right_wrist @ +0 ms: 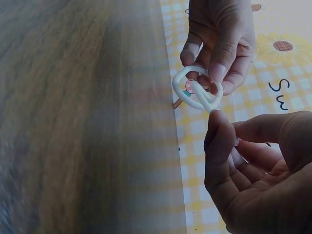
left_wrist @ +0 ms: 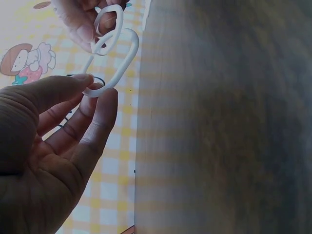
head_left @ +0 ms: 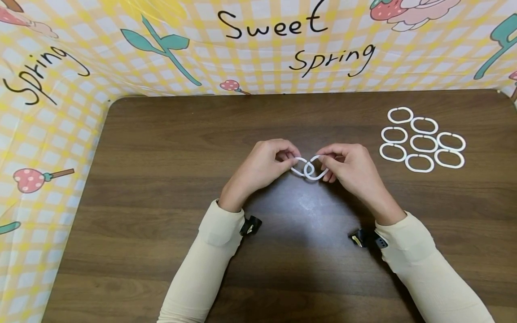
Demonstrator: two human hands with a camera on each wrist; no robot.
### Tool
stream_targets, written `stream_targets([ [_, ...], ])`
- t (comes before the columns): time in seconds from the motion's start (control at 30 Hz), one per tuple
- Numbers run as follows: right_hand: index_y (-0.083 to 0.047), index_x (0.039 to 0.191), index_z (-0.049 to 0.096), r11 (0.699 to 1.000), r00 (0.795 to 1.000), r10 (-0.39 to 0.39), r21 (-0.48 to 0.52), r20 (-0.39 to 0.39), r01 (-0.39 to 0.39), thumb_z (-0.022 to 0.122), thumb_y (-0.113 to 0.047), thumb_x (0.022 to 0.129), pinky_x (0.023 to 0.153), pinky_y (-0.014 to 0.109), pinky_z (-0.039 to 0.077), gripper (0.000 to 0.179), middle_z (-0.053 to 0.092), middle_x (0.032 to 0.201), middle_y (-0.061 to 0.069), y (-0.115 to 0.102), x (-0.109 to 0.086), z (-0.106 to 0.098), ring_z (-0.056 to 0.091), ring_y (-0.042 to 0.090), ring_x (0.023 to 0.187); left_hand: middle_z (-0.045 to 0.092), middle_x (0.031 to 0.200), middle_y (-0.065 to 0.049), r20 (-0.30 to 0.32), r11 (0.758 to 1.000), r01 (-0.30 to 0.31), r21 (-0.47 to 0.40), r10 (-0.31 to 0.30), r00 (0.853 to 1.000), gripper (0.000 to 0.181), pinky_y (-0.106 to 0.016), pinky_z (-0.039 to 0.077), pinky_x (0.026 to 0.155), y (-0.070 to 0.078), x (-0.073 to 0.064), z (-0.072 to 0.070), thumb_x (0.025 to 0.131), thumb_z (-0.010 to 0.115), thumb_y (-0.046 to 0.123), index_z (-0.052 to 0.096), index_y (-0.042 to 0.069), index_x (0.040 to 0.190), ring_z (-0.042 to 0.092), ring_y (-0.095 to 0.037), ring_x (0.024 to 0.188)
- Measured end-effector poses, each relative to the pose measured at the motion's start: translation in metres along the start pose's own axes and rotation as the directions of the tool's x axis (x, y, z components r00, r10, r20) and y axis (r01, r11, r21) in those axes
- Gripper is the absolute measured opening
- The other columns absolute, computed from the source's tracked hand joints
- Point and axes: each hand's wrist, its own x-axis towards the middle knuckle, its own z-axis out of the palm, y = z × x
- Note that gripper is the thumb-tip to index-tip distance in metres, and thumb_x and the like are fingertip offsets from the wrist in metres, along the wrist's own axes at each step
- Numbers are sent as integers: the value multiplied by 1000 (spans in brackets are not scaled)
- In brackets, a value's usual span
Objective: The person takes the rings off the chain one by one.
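Two white oval plastic links are hooked through each other between my hands, near the middle of the table. My left hand (head_left: pixel 264 163) pinches the left link (left_wrist: pixel 127 56) by its end between thumb and fingers. The right link (head_left: pixel 316 177) is pinched by my right hand (head_left: pixel 350 169), with part of it hidden behind the fingers. Where they cross, the links overlap, as the right wrist view shows with the left link (right_wrist: pixel 181 84) looping around the other. Both hands hold the pair above the table.
Several more white links (head_left: pixel 424 143) lie flat in a loose cluster at the right rear of the brown wooden table (head_left: pixel 161 188). A yellow checked cloth (head_left: pixel 258 58) with printed drawings stands along the back and left sides. Dark cameras are strapped to both wrists.
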Motion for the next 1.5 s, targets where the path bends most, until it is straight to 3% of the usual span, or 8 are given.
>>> stream_targets([
  [0.7, 5, 109, 75, 999, 1000, 10, 36, 22, -10, 64, -5, 101, 55, 29, 59, 17, 74, 82, 22, -3, 0, 5, 66, 10, 53, 72, 88, -1, 18, 1000, -20, 12, 19, 1000, 4, -24, 53, 75, 2, 2, 2, 96, 73, 7, 76, 8, 94, 66, -11, 81],
  [1.27, 6, 106, 75, 999, 999, 28, 41, 38, -29, 62, -2, 100, 55, 31, 59, 17, 69, 72, 13, -4, -1, 4, 67, 14, 54, 71, 88, -1, 11, 997, -49, 61, 48, 999, 5, -23, 54, 75, 2, 3, 2, 95, 72, 4, 76, 7, 92, 66, -11, 81],
  [1.5, 5, 108, 75, 1000, 1000, 10, 21, 20, -10, 63, -2, 100, 55, 30, 60, 17, 73, 81, 20, -4, -4, -1, 68, 13, 54, 72, 89, -2, 13, 999, -27, 40, 27, 1000, 4, -25, 54, 76, 2, 2, 1, 96, 72, 6, 76, 6, 95, 66, -12, 82],
])
